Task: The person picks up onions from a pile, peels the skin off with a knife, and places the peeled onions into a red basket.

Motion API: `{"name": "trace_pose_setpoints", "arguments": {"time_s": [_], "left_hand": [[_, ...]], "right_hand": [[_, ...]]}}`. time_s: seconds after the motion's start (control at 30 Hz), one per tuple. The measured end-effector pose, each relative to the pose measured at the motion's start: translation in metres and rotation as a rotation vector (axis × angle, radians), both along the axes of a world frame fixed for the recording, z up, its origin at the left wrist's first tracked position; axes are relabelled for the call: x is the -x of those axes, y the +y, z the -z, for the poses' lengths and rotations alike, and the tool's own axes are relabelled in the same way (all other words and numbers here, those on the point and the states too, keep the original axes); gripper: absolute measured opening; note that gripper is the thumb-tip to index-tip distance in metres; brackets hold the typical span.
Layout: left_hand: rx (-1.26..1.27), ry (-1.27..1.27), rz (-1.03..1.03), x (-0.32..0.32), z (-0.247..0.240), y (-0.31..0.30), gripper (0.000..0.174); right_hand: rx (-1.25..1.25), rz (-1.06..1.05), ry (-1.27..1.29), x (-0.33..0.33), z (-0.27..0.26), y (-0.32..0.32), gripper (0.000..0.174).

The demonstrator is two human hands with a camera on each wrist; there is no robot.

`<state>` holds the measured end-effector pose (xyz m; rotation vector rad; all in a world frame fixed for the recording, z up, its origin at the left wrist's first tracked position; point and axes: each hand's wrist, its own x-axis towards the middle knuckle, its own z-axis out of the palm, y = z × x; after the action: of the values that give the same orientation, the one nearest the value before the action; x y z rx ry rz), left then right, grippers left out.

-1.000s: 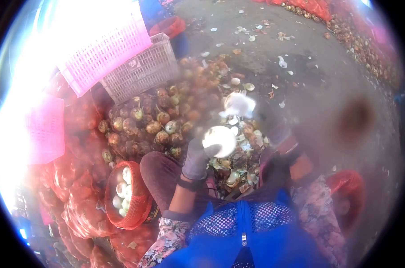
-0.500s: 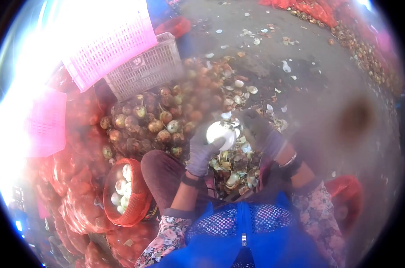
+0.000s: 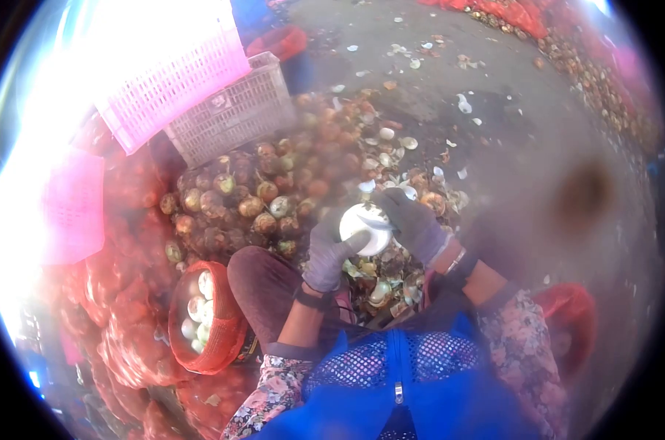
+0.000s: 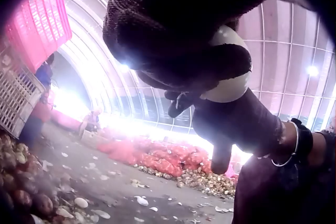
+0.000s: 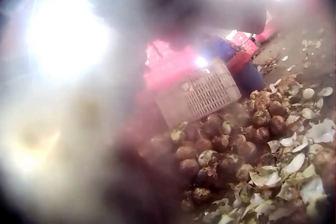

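Observation:
My gloved left hand grips a peeled white onion, its thumb laid across the near side. In the left wrist view, dark glove fingers wrap the pale onion. My gloved right hand is close at the onion's right side. From it a narrow grey shape like a small knife blade lies over the onion's face; the handle is hidden in the glove. The right wrist view is mostly blurred near the hand. Beneath both hands lies a heap of onion skins.
Unpeeled onions are piled ahead to the left, before a pale crate and a pink crate. A red basket with peeled onions stands by the left knee, beside red mesh sacks. Skin scraps dot the grey floor.
My right hand, blurred and apart from the onion with a pale peel near it a second ago, has come in against the onion. My left hand has kept hold of the onion.

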<state>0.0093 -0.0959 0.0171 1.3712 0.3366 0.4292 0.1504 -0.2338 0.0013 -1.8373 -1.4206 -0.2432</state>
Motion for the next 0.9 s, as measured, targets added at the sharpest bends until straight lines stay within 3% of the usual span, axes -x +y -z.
{"name": "trace_pose_setpoints", "arguments": {"time_s": [0.07,0.17,0.2,0.27,0.37,0.47,0.5,0.6,0.67,0.7,0.77,0.9], "left_hand": [[0.006,-0.025,0.007,-0.002,0.001,-0.003,0.062],[0.272,-0.079,0.108,-0.001,0.010,-0.009,0.069],[0.303,-0.088,0.196,0.004,0.007,-0.012,0.072],[0.054,-0.112,0.212,0.003,0.001,-0.013,0.073],[0.089,-0.136,0.064,-0.004,-0.007,-0.007,0.072],[0.062,-0.154,-0.027,-0.006,-0.013,-0.004,0.066],[0.091,-0.171,-0.024,-0.006,-0.019,-0.004,0.061],[0.146,-0.200,-0.053,-0.007,-0.021,-0.002,0.059],[0.180,-0.195,-0.074,-0.006,-0.022,0.000,0.055],[0.188,-0.199,-0.082,-0.007,-0.024,-0.001,0.054],[0.208,-0.188,-0.105,-0.006,-0.022,-0.002,0.055],[0.190,-0.181,-0.146,-0.007,-0.016,0.000,0.059]], "right_hand": [[-0.118,-0.013,-0.041,-0.003,-0.002,0.003,0.050],[0.214,0.194,-0.059,-0.028,0.042,0.016,0.044],[0.553,0.190,-0.027,-0.045,0.044,0.014,0.043],[1.227,0.158,0.060,-0.071,0.038,0.010,0.042],[1.049,0.145,0.120,-0.071,0.049,0.000,0.041],[0.705,0.175,0.060,-0.075,0.062,-0.005,0.041],[0.720,0.139,-0.108,-0.076,0.056,-0.004,0.045],[0.168,-0.084,0.289,-0.057,0.026,-0.008,0.051],[-0.034,-0.192,0.217,-0.037,-0.002,-0.005,0.053],[0.062,-0.184,0.326,-0.029,-0.010,-0.007,0.053],[0.030,-0.141,0.340,-0.013,-0.020,-0.005,0.049],[0.195,-0.048,0.358,0.002,-0.030,-0.007,0.047]]}}
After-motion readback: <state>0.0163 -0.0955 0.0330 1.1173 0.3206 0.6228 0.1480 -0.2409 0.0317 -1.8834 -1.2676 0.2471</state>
